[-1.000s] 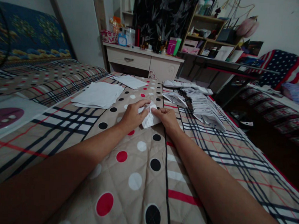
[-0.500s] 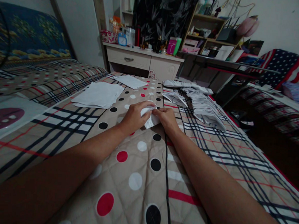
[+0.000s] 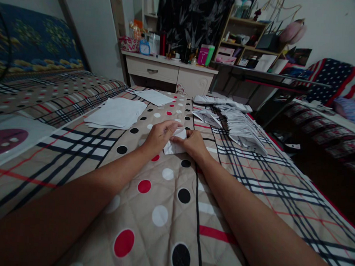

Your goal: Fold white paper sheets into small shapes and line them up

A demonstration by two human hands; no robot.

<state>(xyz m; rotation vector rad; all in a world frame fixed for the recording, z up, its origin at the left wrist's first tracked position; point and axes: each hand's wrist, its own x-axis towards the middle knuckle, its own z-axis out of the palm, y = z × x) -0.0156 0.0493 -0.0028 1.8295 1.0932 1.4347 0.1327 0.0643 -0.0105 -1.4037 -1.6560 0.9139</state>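
A small folded white paper [image 3: 174, 148] is between my hands, just above the dotted bedspread. My left hand [image 3: 158, 138] grips its left side, with the fingers curved over the far edge. From the right, my right hand [image 3: 195, 145] pinches the paper, its thumb lying across the top and the other fingers partly hidden behind. Left of my hands lies a stack of white sheets [image 3: 116, 113], and a thinner one [image 3: 155, 97] rests farther back. To the right is a long row of folded white papers [image 3: 244, 128], with one loose folded piece [image 3: 207, 117] beside it.
A quilted bedspread [image 3: 148, 234] with dots and plaid covers the bed. At far left lies a white plastic bag [image 3: 16, 138] with a dark pink print. Beyond the bed stands a white dresser [image 3: 152, 70] holding bottles and a blue clock [image 3: 144, 47]. A shelf desk [image 3: 244, 45] is behind right.
The paper now lies flatter and shows more toward me. My right thumb has moved left across it, and my left fingers have loosened and straightened slightly.
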